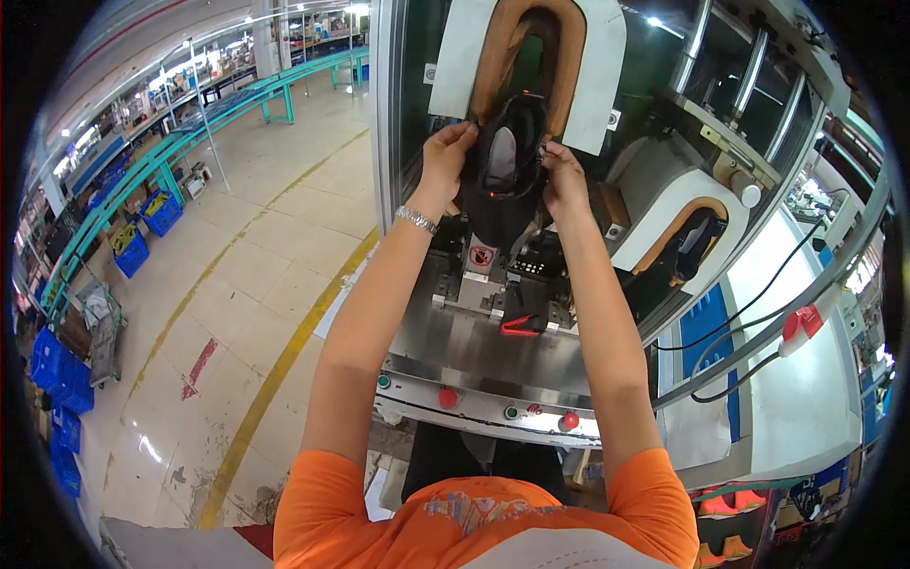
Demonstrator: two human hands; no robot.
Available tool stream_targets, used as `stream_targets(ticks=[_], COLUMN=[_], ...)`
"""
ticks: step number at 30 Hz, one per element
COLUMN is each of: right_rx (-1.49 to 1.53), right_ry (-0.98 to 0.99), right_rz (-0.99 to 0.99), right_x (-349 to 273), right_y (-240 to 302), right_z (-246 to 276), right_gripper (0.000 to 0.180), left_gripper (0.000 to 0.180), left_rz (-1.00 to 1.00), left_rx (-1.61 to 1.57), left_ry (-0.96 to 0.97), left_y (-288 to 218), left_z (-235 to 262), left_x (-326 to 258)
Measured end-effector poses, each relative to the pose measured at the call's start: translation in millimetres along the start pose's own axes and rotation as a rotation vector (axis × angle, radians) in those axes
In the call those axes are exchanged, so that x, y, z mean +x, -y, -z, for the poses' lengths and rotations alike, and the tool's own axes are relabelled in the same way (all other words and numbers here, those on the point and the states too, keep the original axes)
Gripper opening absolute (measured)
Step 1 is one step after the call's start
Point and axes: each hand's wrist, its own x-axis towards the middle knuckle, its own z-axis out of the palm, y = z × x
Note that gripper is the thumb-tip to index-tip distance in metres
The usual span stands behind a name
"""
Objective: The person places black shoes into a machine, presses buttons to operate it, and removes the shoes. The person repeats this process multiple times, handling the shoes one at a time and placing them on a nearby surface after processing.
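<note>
One black shoe upper (pixel 510 156) is gripped at top centre by the left hand (pixel 445 156) and right hand (pixel 564 180); a second upper (pixel 697 242) is seated at right, four buttons (pixel 448 397) below.

Both arms are reaching straight forward and up, nearly parallel, elbows almost extended. The left hand (pixel 445 152) and right hand (pixel 563 178) are sitting level and close together, palms turning inward, fingers curling in a pinching grip. A metal band is circling the left wrist.
</note>
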Motion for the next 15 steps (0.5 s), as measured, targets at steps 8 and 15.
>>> stream_targets(ticks=[8, 15], right_rx=[-0.183, -0.310], right_ry=[-0.046, -0.075], right_rz=[0.019, 0.079], right_x=[-3, -116], right_y=[-17, -68], right_z=[14, 62], right_gripper=[0.016, 0.047], left_gripper=[0.021, 0.034], left_rz=[0.022, -1.081], left_rx=[0.158, 1.129], left_ry=[-0.080, -0.003], left_y=[7, -46], left_z=[9, -24], left_x=[-7, -129])
